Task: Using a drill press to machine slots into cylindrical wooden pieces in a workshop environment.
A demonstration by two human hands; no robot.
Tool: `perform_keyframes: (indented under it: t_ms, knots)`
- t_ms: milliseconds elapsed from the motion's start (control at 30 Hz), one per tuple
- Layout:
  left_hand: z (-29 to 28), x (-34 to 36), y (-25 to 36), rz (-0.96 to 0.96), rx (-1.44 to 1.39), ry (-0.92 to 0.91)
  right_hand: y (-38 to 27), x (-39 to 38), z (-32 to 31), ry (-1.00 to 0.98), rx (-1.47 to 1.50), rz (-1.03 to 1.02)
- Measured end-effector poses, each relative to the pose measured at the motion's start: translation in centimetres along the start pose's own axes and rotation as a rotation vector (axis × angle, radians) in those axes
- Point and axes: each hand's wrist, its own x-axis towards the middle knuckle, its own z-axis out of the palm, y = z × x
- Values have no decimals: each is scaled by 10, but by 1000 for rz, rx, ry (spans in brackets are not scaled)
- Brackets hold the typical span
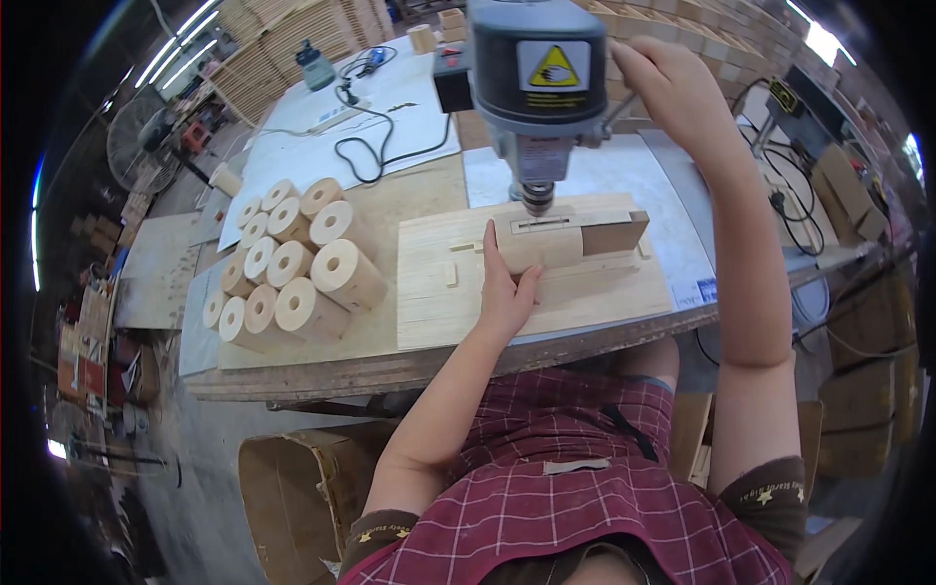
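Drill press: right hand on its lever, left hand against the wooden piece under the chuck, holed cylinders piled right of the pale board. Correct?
Wrong side: the holed cylinders are piled left of the pale board (head view). Right hand on lever and left hand against the wooden piece stand.

Your drill press [534,112], cut off at the top edge.
Your right hand [673,86] partly hides its grip on the lever [621,112]; what lies between the chuck [536,198] and the wooden piece [554,251] is too small to tell.
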Motion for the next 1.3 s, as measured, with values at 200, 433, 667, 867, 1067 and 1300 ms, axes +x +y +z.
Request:
perform_keyframes:
  t_ms: [200,433,667,867,1067,1300]
  knots:
    - [11,2,0,2,35,14,7,0,3,-44,33,5]
    - [12,1,2,0,39,27,-11,-48,7,138,28,-9]
    - [14,0,4,-18,53,17,-16,-95,31,325,225,-23]
    - [15,-1,7,-20,26,43,-9,-122,55,387,269,-1]
    - [16,0,4,15,-20,22,1,-141,79,457,378,-58]
    - [15,0,0,29,-4,45,16,-152,104,498,342,-78]
